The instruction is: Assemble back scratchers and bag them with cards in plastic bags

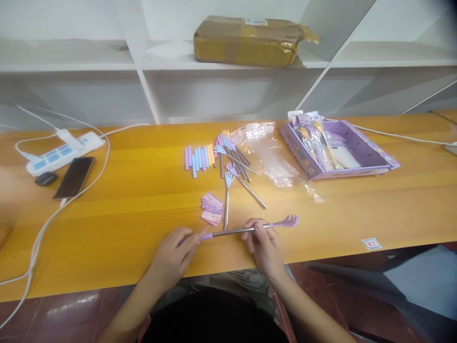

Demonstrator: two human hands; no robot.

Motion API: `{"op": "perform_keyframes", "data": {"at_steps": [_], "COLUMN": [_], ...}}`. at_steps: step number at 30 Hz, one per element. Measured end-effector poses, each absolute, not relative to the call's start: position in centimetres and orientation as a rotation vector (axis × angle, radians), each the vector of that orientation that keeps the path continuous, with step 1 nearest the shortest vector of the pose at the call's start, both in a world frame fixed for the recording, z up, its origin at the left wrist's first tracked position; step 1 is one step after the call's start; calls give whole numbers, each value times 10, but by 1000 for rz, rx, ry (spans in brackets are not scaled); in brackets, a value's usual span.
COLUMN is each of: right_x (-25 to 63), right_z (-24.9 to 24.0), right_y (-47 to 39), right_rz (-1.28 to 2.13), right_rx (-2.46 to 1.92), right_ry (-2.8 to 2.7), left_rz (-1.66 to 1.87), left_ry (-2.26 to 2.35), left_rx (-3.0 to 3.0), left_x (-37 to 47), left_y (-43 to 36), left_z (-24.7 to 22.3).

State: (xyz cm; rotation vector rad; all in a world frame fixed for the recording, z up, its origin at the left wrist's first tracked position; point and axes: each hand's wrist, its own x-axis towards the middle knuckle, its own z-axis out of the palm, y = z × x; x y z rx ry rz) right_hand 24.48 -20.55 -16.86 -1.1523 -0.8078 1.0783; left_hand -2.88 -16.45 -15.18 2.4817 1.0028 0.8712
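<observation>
Between my two hands lies a purple back scratcher (232,232) with a metal rod, level above the table's front edge. My left hand (174,255) is closed on its purple handle. Near the claw end, my right hand (264,243) pinches the metal rod. Just beyond, a blue-clawed back scratcher (227,200) and a purple-clawed one (250,187) rest on the table. Behind them is a pile of more metal-rod scratchers (235,157). Several pastel handle tubes (200,158) lie in a row to its left. Small pink printed cards (212,209) are stacked nearby.
Clear plastic bags (276,159) lie beside a purple box (357,169) holding wrapped scratchers. At left are a power strip (66,153), a phone (74,177), a small black object (46,178) and white cables. A taped carton (246,43) sits on the shelf. A sticker (372,244) marks the front edge.
</observation>
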Motion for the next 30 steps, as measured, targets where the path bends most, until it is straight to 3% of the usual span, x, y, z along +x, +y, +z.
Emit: {"op": "perform_keyframes", "data": {"at_steps": [13, 17, 22, 30], "right_x": [243, 277, 303, 309], "right_z": [-181, -168, -143, -147], "right_y": [-193, -189, -194, -192], "right_rz": [1320, 1105, 833, 774], "right_rx": [-978, -1038, -1219, -1308], "right_ry": [-1065, -992, -1464, -1802], "left_rz": [1176, 1193, 1078, 1069], "left_ry": [1030, 1091, 996, 989], "left_rx": [2408, 2327, 2346, 2334], "left_x": [-10, -20, -19, -15], "left_y": [-170, -168, -167, -171], "left_z": [-151, -148, -150, -151]}}
